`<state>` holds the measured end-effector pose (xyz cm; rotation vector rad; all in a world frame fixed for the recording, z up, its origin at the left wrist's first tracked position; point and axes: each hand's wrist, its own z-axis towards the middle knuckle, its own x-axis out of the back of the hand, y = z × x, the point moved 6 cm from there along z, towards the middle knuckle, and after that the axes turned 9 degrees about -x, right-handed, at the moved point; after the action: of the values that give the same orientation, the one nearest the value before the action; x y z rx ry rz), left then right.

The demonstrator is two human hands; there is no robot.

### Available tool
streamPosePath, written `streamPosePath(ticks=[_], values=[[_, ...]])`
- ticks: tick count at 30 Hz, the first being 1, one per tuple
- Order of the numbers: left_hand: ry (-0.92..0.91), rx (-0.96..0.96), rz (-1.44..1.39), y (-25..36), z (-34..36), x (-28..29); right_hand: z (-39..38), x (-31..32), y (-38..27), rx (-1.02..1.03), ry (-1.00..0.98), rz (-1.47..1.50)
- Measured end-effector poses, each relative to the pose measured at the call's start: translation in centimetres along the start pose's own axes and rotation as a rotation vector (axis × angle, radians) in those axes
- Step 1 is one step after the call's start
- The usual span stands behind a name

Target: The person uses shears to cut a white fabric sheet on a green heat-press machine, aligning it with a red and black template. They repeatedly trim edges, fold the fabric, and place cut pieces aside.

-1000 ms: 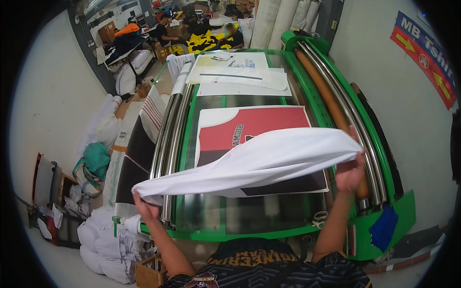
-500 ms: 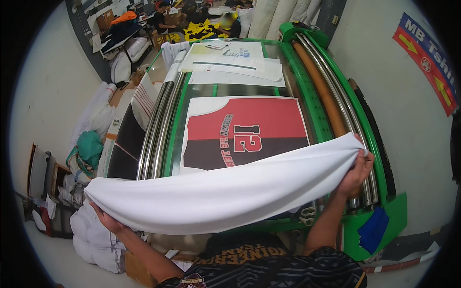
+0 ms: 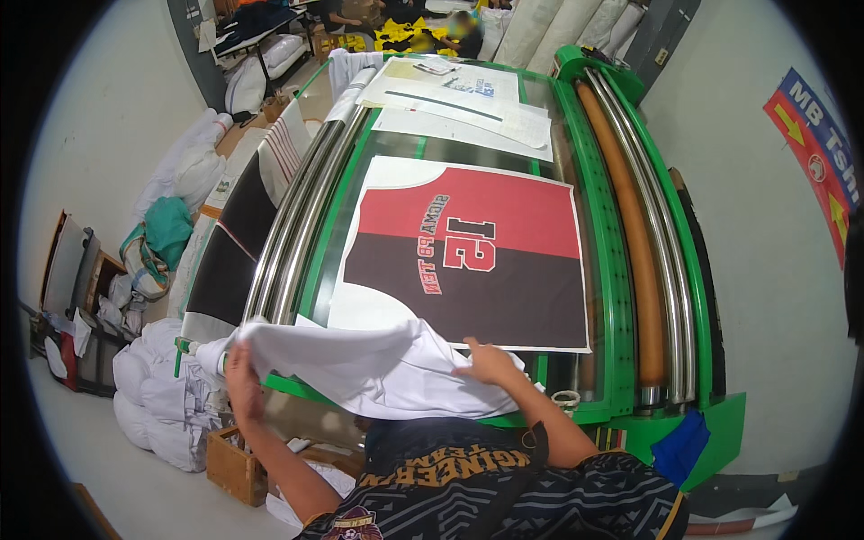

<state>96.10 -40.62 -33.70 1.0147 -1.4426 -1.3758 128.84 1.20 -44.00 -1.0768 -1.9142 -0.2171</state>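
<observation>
A white cloth (image 3: 360,364) hangs in loose folds over the near edge of a green-framed press table. My left hand (image 3: 241,382) grips its bunched left end beside the steel rollers. My right hand (image 3: 489,363) rests against the cloth's right part, fingers spread and a little blurred. Just beyond lies a printed paper sheet (image 3: 531,301), flat on the table, with a red and black jersey design whose lettering is mirrored. The cloth's near folds partly cover the sheet's lower left corner.
Steel rollers (image 3: 286,243) run along the left, an orange-brown roller (image 3: 634,261) along the right. White papers (image 3: 468,108) lie at the table's far end. A blue cloth (image 3: 681,448) hangs at the near right corner. White bundles (image 3: 157,396) stand on the floor left; people sit far back.
The cloth, stretched wide between both hands before, is now lowered and slack at the near edge. My right hand has moved left and off its right corner, uncovering more of the printed sheet.
</observation>
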Motion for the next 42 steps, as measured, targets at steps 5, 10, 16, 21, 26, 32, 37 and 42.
streamPosePath(ticks=[5,10,16,21,26,32,37,42], values=[[-0.511,-0.027,0.27,-4.5,-1.0,-4.6,-1.0,-7.5,-3.8,-0.033,-0.055,-0.187],[-0.805,0.134,0.122,-7.4,-5.3,-7.5,0.3,-12.4,-3.3,-0.031,0.233,-0.188],[-0.97,0.207,-0.306,-3.7,-7.6,-5.1,2.3,-7.9,-4.8,-0.283,0.363,0.153],[-1.121,-0.028,-0.56,4.3,-5.5,-2.3,0.9,2.3,-6.2,-0.282,0.762,0.455],[-1.252,-0.078,-0.389,5.6,-4.4,-3.8,-3.9,11.8,-5.2,-0.424,1.252,0.475],[-1.45,-0.149,-0.008,-0.2,-1.4,1.5,-2.8,13.6,-8.5,-0.714,1.144,0.201],[-0.978,0.196,0.192,-11.7,3.3,15.7,2.6,7.1,-13.7,-0.802,0.818,0.065],[-0.545,0.525,0.532,-24.2,1.2,34.8,8.7,4.3,-20.5,-0.842,0.666,-0.08]])
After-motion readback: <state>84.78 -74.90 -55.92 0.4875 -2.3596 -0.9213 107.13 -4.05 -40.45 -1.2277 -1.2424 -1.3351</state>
